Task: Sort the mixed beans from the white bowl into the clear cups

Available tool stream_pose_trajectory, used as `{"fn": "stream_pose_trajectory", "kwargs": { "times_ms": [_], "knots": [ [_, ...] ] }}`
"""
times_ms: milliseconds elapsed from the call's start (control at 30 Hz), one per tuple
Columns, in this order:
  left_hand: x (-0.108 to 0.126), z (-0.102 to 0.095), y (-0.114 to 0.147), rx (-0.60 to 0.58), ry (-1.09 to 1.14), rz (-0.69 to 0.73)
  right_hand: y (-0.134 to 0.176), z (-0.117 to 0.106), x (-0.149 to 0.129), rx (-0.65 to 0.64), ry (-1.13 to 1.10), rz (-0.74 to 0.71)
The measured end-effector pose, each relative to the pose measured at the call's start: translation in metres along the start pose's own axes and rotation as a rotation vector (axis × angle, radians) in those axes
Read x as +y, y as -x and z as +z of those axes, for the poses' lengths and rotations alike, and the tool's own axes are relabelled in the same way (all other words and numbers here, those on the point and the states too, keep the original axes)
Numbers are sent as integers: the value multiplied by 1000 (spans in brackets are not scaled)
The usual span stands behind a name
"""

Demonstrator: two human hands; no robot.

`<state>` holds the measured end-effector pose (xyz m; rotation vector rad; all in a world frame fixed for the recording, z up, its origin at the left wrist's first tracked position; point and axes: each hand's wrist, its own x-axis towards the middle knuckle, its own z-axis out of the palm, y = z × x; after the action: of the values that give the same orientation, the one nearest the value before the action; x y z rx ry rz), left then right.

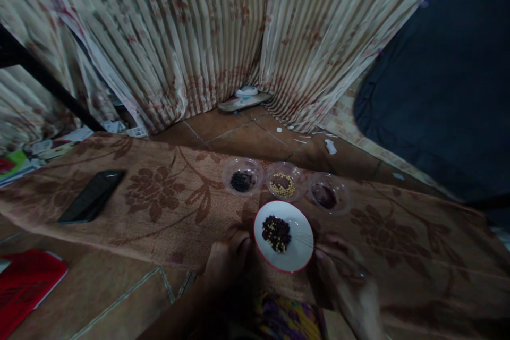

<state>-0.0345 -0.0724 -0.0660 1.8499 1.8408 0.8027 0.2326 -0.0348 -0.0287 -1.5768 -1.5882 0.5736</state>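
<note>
A white plate (295,257) with a red rim lies on the cloth in front of me, bearing a pile of mixed dark beans and yellow grains (276,234) left of its middle. My left hand (228,255) is closed beside the plate's left rim; whether anything is in its curled fingers is hidden. At the right rim, my right hand (347,273) pinches a thin, faint tool (303,238) with fine prong-like lines, which reaches over the plate. Just beyond stand three clear bowls: one with black beans (241,181), one with yellow grains (282,186), one with dark red beans (326,197).
A brown flowered cloth (159,239) covers the low table. On its left lies a black phone (92,196). Striped curtains (191,37) hang behind, with a flip-flop (245,100) and white scraps (330,146) on the tiled floor. A red bag (30,287) is at lower left.
</note>
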Motion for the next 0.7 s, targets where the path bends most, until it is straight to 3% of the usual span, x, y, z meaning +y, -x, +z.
{"fn": "stream_pose_trajectory", "kwargs": {
  "times_ms": [367,700],
  "knots": [
    [2,-1,0,-10,7,-14,8,15,-1,-33,31,41],
    [1,2,0,-10,-19,-6,11,22,1,-7,33,-22]
  ]
}}
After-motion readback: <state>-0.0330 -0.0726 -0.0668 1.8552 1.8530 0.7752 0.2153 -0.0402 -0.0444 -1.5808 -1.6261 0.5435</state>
